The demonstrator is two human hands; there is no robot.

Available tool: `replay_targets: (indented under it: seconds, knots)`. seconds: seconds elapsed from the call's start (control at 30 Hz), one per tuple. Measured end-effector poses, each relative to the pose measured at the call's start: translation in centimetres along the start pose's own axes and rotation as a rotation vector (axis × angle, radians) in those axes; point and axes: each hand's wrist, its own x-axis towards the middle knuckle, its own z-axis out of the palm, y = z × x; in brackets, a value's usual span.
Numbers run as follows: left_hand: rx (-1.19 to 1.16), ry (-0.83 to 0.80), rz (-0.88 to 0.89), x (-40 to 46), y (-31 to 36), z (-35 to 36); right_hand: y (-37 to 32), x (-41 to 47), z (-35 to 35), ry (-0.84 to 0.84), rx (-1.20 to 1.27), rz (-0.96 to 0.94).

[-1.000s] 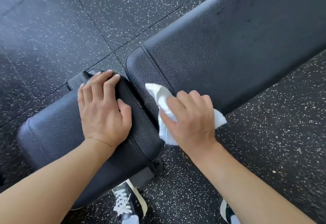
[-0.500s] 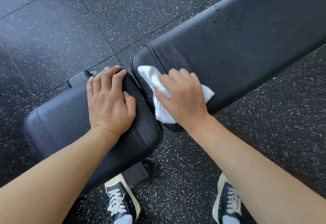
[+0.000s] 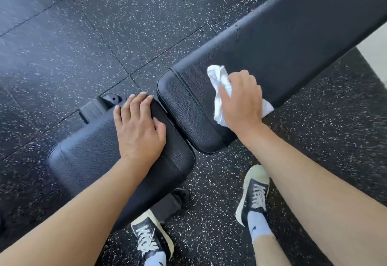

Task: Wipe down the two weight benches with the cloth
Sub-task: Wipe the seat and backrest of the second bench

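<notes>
A black padded weight bench runs across the head view. Its short seat pad lies at lower left and its long back pad stretches toward the upper right. My left hand rests flat on the seat pad near the gap between the pads, fingers straight. My right hand grips a crumpled white cloth and presses it onto the near end of the long pad. Part of the cloth sticks out above my fingers and below my palm. Only this one bench is in view.
The floor is black speckled rubber tiles. My two dark sneakers stand on it just in front of the bench. The black metal bench frame shows beyond my left fingers. A pale floor patch lies at the right edge.
My right hand has slid the cloth from the pad's rounded near end farther up and right along the long pad. My left hand has stayed flat on the seat pad.
</notes>
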Motion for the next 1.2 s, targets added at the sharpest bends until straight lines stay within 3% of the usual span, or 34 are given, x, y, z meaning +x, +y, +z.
replay_targets:
  seconds: [0.2, 0.3, 0.4, 0.47, 0.6, 0.7, 0.83, 1.03, 1.2]
  knots:
    - [-0.078, -0.071, -0.038, 0.8, -0.3, -1.2, -4.9, 1.1, 2.2, 0.005, -0.007, -0.249]
    - [-0.165, -0.068, -0.145, 2.7, 2.2, -1.8, -3.1, 1.1, 1.8, 0.006, 0.058, -0.368]
    - [-0.18, -0.096, -0.088, 5.7, 6.8, -0.7, 1.0, 1.7, 0.8, 0.007, 0.058, -0.468]
    - [-0.149, -0.092, -0.152, 8.1, 10.3, 1.2, 4.9, 2.8, -0.1, 0.014, 0.042, -0.464]
    - [-0.045, 0.024, -0.578, 11.8, 15.0, 4.5, 13.7, 6.8, -2.3, 0.14, -0.011, -0.282]
    - [0.022, 0.065, -0.627, 12.2, 15.6, 5.4, 17.2, 8.9, -2.9, 0.228, -0.043, -0.155]
    - [0.071, 0.06, -0.636, 12.2, 15.7, 5.6, 13.9, 7.9, -2.2, 0.201, 0.0, -0.035]
    - [0.089, 0.079, -0.633, 12.5, 15.2, 5.9, 3.0, 6.8, 0.8, 0.089, 0.163, -0.182]
    - [0.101, 0.093, -0.627, 12.7, 15.2, 6.2, 2.9, 6.6, 1.2, 0.114, 0.236, -0.192]
